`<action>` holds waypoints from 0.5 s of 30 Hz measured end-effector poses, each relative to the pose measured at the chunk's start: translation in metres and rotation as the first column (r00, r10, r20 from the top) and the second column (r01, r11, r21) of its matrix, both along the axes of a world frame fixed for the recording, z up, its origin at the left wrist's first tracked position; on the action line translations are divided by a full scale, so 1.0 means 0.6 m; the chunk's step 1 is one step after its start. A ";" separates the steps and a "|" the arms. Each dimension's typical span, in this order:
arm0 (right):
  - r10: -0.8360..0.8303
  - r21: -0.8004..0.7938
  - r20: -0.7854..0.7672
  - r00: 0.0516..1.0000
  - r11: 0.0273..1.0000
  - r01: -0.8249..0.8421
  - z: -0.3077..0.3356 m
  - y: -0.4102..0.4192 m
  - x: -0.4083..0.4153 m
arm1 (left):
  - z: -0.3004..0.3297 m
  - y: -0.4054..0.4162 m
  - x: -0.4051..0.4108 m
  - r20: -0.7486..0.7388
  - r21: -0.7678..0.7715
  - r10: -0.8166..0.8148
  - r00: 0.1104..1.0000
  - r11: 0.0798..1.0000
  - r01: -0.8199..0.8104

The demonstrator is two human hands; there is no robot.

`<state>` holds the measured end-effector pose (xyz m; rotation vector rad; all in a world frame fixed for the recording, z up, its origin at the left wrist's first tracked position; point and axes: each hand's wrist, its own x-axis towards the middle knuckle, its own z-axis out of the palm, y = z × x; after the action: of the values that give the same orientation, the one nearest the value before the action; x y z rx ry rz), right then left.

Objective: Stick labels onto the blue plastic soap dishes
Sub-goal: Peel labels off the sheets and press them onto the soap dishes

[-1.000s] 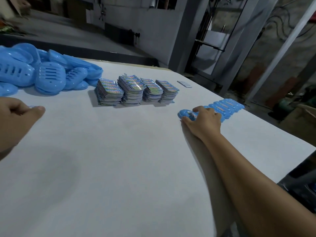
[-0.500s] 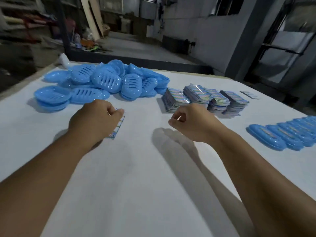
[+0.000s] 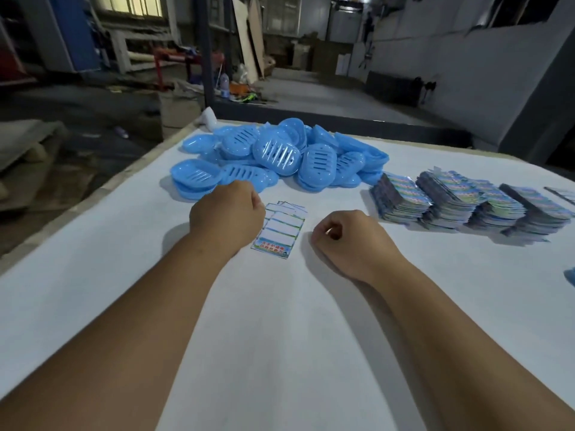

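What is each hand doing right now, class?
Left hand: curled, holding the label sheet at its edge.
Right hand: curled into a fist; whether it holds anything cannot be told.

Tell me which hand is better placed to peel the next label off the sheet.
Probably the right hand: it hovers free beside the white label sheet, while the left hand rests on the sheet's left edge, seemingly steadying it.

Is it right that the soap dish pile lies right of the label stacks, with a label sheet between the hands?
No. The head view shows the dish pile left of the label stacks. The label sheet does lie between the left hand and right hand.
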<state>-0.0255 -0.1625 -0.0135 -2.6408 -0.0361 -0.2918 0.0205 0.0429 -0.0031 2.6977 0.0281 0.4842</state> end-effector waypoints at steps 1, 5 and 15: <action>0.005 0.007 -0.002 1.000 1.000 -0.005 0.000 -0.001 0.000 | -0.002 -0.001 0.000 0.016 -0.007 0.003 1.000 1.000 -0.003; 0.037 0.006 -0.014 0.999 0.999 -0.037 0.001 -0.003 0.000 | -0.009 0.000 0.014 0.100 -0.058 0.038 0.994 0.998 -0.032; 0.084 0.028 -0.023 0.996 0.996 -0.084 0.005 -0.015 -0.001 | 0.048 0.039 0.127 -0.063 0.414 -0.213 0.975 0.884 0.220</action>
<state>-0.0258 -0.1717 -0.0105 -2.6079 -0.1340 -0.2300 0.0967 0.0665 0.0254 3.0704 -0.4175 0.4398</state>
